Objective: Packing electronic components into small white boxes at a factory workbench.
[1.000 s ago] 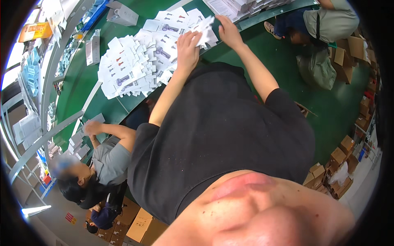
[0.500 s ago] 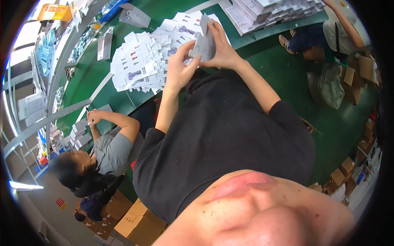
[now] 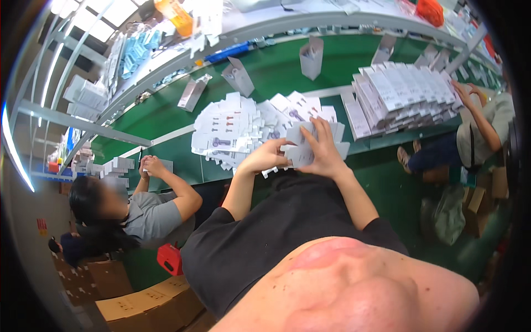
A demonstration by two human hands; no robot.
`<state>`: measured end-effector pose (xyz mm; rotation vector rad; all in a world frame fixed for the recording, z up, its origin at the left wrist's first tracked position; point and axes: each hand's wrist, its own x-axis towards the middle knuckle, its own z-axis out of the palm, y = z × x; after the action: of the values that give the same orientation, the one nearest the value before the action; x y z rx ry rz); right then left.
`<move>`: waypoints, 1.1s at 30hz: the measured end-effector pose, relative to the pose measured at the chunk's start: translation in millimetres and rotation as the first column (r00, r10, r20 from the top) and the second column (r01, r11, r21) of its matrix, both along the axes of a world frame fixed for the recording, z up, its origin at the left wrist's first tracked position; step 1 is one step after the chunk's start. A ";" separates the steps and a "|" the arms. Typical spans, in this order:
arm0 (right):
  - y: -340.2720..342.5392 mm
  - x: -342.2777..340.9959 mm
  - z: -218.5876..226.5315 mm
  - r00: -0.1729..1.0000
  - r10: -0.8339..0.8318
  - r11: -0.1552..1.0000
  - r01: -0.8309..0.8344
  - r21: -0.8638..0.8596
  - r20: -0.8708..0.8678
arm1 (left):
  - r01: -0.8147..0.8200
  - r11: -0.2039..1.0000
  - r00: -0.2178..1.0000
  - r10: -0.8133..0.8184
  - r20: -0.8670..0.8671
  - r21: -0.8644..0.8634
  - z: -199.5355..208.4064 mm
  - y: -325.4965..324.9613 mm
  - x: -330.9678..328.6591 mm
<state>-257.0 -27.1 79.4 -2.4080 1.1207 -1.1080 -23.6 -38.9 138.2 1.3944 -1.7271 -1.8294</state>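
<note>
A small white folding carton (image 3: 297, 150) is between my two hands, above the near edge of the green table. My left hand (image 3: 264, 157) grips its left edge, with thumb and fingers closed there. Across the upper face and right side, my right hand (image 3: 325, 150) presses with bent fingers, partly hiding the carton. Directly beyond my hands lies a fanned heap of flat white printed cartons (image 3: 224, 130), overlapping one another. More flat cartons (image 3: 287, 108) spread behind the one I hold.
Stacked white boxes (image 3: 387, 91) stand to the right, where a co-worker (image 3: 487, 130) reaches to them. Another co-worker (image 3: 160, 202) works at the left. Upright open cartons (image 3: 312, 58) line the green belt (image 3: 276, 61) beyond. A shelf rail (image 3: 332, 23) runs above.
My view has swung, so more of the belt and stacked boxes shows. The carton has turned from edge-on to flatter, and my right hand now lies over its upper face.
</note>
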 end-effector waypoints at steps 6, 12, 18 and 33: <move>0.4 -0.3 19.2 0.995 0.079 0.994 -0.082 0.065 0.055 | -0.082 0.979 0.996 0.073 -0.054 -0.187 6.9 1.1 -5.8; -6.7 -5.1 -1.1 0.932 0.025 0.956 -0.128 0.263 0.362 | -0.390 0.837 0.894 0.244 -0.376 -0.384 -14.5 -9.0 -16.5; -1.0 4.6 22.6 0.735 0.006 0.940 -0.235 0.247 0.678 | -0.391 0.795 0.730 -0.039 -0.682 -0.464 -13.1 -6.5 -24.8; 18.5 16.0 73.1 0.799 -0.185 0.931 -0.045 0.363 0.572 | -0.552 0.807 0.579 0.192 -0.792 -0.208 -17.1 11.1 -81.6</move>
<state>-241.0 -8.7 152.4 -1.5657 1.0687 -1.4065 -105.2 -27.9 121.1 0.5977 -1.1484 -1.3358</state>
